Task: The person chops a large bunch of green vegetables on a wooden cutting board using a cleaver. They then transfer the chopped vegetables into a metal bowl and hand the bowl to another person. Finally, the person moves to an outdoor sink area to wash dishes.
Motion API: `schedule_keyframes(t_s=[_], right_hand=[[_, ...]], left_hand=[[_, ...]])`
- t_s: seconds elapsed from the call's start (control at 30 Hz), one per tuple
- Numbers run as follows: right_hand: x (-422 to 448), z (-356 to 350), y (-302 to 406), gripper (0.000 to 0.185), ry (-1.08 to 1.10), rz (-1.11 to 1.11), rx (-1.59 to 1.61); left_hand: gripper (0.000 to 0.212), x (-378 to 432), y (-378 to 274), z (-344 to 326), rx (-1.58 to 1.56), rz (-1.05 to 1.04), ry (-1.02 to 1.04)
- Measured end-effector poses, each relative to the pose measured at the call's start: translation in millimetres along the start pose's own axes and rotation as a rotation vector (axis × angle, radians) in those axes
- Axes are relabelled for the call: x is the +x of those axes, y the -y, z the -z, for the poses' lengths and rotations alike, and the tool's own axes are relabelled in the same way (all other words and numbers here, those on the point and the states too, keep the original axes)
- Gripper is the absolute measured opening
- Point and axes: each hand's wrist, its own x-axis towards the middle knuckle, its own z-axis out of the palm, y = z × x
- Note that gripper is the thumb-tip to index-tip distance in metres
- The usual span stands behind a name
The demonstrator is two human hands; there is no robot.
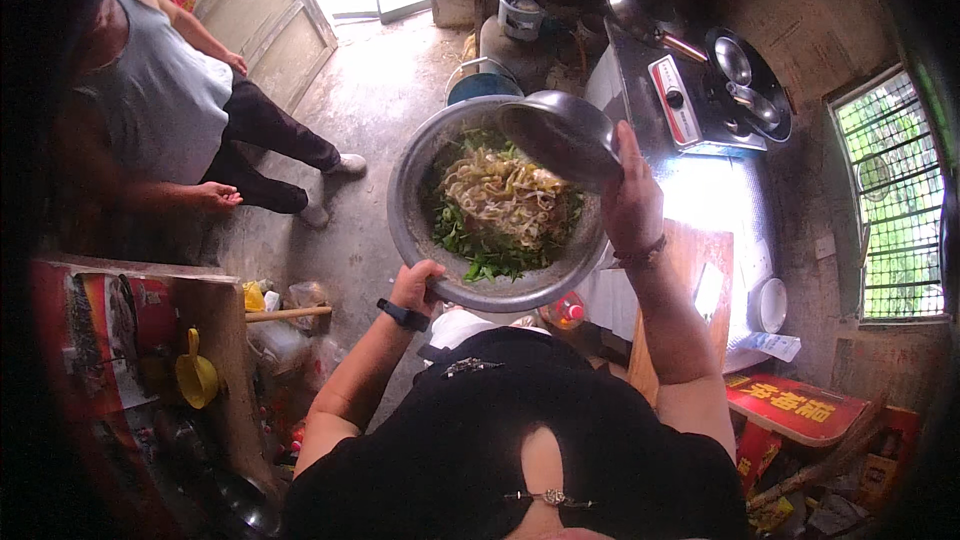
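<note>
A large grey metal basin (pixel 411 240) is held out before me. Chopped green leaves (pixel 484 251) line its inside, and a heap of pale noodle-like strips (pixel 504 191) lies on top of them. My left hand (pixel 417 289) grips the near left rim, thumb over the edge, with a dark band on the wrist. In my right hand (pixel 634 199) is a smaller dark metal bowl (pixel 562 131), tilted over the basin's far right side. The bowl's inside is in shadow, so I cannot tell what is left in it. My right fingers wrap its outer side.
A person (pixel 165 90) stands at the left near an open doorway. Ahead are a blue bucket (pixel 484 84) and a gas cylinder (pixel 504 41). To the right, a gas stove (pixel 679 101) with a wok (pixel 780 120) sits beside a wooden cutting board (pixel 694 240). An oil bottle (pixel 568 309) stands below.
</note>
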Motion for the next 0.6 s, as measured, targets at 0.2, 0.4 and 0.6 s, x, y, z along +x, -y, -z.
schedule_keyframes(t_s=[0.2,0.4,0.6], right_hand=[[4.6,-42.9,-6.2,0.046,-0.128,-0.434,0.294],[28.1,-57.0,23.4,0.022,-0.191,-0.810,0.685],[-1.8,-77.2,-0.5,0.015,-0.188,-1.111,1.086]], left_hand=[[0.007,1.5,-31.6,45.0,-0.007,-0.044,-0.083],[0.007,3.4,-59.1,91.6,-0.017,-0.131,-0.144],[0.006,-2.2,-83.1,128.8,-0.088,-0.133,-0.144]])
